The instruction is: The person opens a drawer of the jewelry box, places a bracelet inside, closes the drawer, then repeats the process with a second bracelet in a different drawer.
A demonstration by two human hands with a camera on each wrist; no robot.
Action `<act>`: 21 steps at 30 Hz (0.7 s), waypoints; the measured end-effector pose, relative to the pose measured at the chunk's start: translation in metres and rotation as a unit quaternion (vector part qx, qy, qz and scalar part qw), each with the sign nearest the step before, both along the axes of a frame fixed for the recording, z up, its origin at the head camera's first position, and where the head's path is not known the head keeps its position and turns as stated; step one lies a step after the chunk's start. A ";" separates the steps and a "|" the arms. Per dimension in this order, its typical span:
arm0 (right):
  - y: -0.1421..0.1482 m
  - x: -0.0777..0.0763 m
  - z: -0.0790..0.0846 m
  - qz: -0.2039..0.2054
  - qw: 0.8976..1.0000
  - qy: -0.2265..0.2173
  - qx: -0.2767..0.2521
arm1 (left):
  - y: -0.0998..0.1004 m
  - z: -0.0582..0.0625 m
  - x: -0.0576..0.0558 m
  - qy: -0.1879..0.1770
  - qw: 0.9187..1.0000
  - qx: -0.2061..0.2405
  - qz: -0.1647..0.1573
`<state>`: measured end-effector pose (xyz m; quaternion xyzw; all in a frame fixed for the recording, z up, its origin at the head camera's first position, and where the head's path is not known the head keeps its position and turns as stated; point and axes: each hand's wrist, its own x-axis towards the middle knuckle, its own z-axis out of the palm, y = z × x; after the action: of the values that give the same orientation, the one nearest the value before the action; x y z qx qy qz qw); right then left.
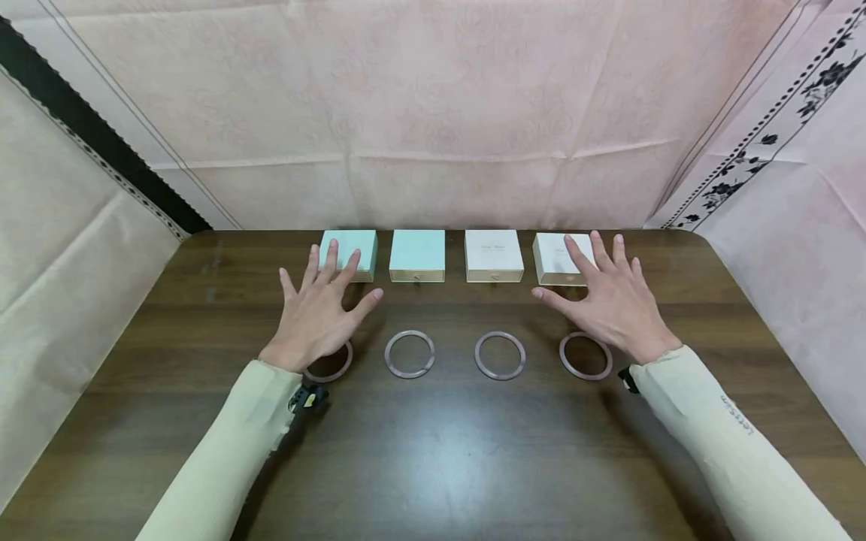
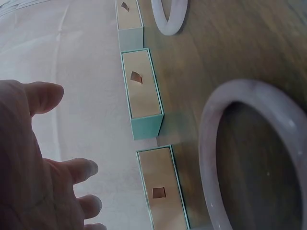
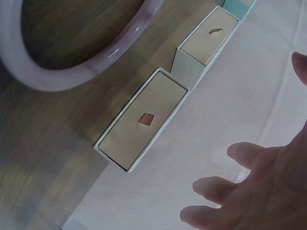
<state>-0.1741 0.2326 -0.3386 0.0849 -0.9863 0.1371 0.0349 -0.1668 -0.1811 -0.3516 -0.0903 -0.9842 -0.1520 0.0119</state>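
My left hand point(image 1: 313, 321) hovers with fingers spread over the leftmost pale lilac bangle point(image 1: 348, 364), partly covering it. Its fingertips overlap a teal drawer box point(image 1: 361, 242) in the head view. On the other side my right hand point(image 1: 621, 309), also spread and holding nothing, is above the rightmost bangle point(image 1: 563, 358). Its fingers overlap a white drawer box point(image 1: 549, 257). Between the hands lie a second bangle point(image 1: 388, 355) and a third bangle point(image 1: 477, 355), flat on the table. Behind them stand another teal box point(image 1: 417, 252) and another white box point(image 1: 494, 253).
The boxes form a row along the far edge of the brown wooden table point(image 1: 433, 466). Their beige drawer fronts with small tabs face me. Pale pink cloth point(image 1: 440, 98) hangs behind the table and at both sides.
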 end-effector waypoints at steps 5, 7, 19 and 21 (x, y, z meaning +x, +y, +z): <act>-0.003 -0.001 0.000 0.001 1.000 0.001 -0.008 | -0.001 0.000 0.000 -0.004 1.000 0.004 0.000; -0.004 -0.002 0.000 0.002 1.000 0.003 -0.010 | -0.002 0.000 0.000 -0.006 1.000 0.007 -0.001; -0.014 -0.006 0.000 -0.009 1.000 0.014 -0.024 | -0.005 0.000 -0.003 0.019 0.999 0.032 -0.006; -0.016 -0.006 -0.001 -0.010 0.999 0.013 -0.027 | -0.005 0.000 -0.004 0.027 0.999 0.040 -0.006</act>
<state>-0.1799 0.2168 -0.3395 0.0754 -0.9825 0.1620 0.0517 -0.1711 -0.1865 -0.3516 -0.0994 -0.9760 -0.1893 0.0411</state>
